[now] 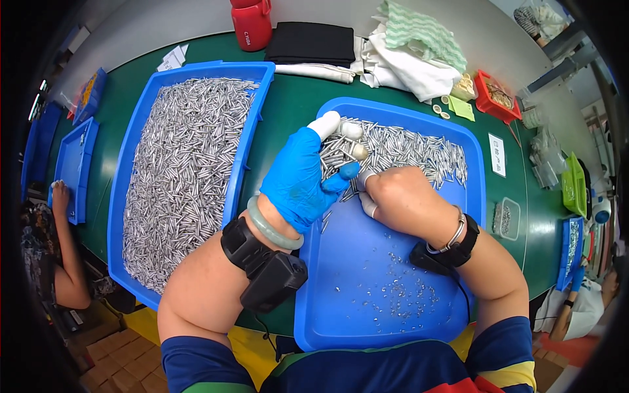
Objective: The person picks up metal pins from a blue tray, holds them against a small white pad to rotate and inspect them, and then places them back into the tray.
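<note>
From where I stand, left to right: the left tray point(244, 154), full of metal pins point(190, 170), lies on the green table point(278, 111). Beside it, over the right tray point(341, 262), the left hand point(295, 170), gloved in blue, cups a bundle point(335, 154) of such pins, fingers curled around them. The right hand point(396, 196), fingers bent, meets it near the thumb; whether its fingertips pinch anything I cannot tell, the knuckles hiding them. Loose pins point(416, 149) lie across the right tray's far end, shiny bits point(403, 295) over its near floor. Should the left fingers slacken, the bundle could slide out among the loose pins; a careless sweep of the right wrist could push bits in with them.
</note>
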`<state>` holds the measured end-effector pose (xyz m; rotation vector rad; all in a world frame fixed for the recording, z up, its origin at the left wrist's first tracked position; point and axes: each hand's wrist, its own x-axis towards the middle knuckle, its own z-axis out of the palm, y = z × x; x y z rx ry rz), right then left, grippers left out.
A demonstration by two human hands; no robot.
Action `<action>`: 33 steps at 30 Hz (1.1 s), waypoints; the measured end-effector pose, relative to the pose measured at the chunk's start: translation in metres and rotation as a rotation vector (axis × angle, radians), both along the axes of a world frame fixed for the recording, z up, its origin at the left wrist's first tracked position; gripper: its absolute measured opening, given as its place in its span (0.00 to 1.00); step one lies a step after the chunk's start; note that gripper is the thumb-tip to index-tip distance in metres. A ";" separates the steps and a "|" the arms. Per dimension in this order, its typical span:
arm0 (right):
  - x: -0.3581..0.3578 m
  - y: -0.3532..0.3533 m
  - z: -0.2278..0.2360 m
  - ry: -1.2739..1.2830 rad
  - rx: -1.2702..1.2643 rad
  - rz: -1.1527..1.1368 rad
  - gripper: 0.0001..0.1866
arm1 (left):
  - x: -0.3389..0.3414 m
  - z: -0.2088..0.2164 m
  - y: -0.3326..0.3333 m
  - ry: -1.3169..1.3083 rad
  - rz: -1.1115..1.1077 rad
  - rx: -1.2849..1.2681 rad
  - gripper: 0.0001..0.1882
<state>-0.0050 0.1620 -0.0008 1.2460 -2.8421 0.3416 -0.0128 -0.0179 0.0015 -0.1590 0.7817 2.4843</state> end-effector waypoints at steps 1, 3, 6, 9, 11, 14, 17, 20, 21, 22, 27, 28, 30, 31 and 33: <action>0.000 -0.001 0.002 0.004 0.013 -0.001 0.06 | 0.000 0.001 0.000 -0.002 -0.007 -0.008 0.11; 0.001 -0.004 0.004 -0.003 0.034 0.004 0.06 | 0.001 0.003 0.001 -0.027 0.019 -0.021 0.11; 0.002 -0.005 0.005 -0.009 0.074 0.011 0.06 | 0.003 0.007 0.006 -0.066 0.069 -0.049 0.11; 0.003 -0.001 0.005 -0.048 0.086 0.033 0.05 | 0.005 0.010 0.015 -0.136 0.157 -0.184 0.12; -0.001 0.005 0.008 -0.040 0.027 0.028 0.04 | 0.008 0.012 0.019 -0.132 0.161 -0.195 0.12; -0.002 0.010 0.017 -0.031 -0.086 0.018 0.02 | 0.009 0.011 0.021 -0.130 0.167 -0.213 0.12; 0.001 -0.001 0.041 -0.316 -0.514 -0.192 0.03 | 0.007 0.005 0.015 -0.099 0.016 -0.290 0.12; 0.000 -0.008 0.036 -0.436 -0.759 -0.177 0.04 | 0.012 0.008 0.023 -0.040 0.111 -0.331 0.13; -0.001 -0.009 0.034 -0.501 -0.881 -0.161 0.05 | 0.013 0.008 0.023 -0.014 0.166 -0.352 0.13; -0.003 -0.006 0.033 -0.502 -0.883 -0.160 0.05 | 0.011 0.006 0.021 -0.014 0.166 -0.354 0.13; -0.006 0.004 0.022 -0.224 -0.322 -0.138 0.03 | 0.001 -0.003 0.005 -0.030 -0.023 -0.057 0.15; -0.003 0.002 0.015 -0.131 -0.186 -0.033 0.03 | 0.000 -0.002 0.006 -0.040 0.007 -0.045 0.16; 0.000 -0.001 0.007 -0.021 -0.057 0.071 0.04 | -0.001 0.000 0.007 -0.035 0.039 -0.041 0.17; 0.001 -0.004 0.004 -0.042 -0.020 0.078 0.04 | -0.001 -0.002 0.007 -0.046 0.016 -0.027 0.19; 0.004 -0.008 0.003 -0.092 0.056 0.093 0.05 | 0.002 -0.003 0.009 -0.076 -0.026 0.003 0.25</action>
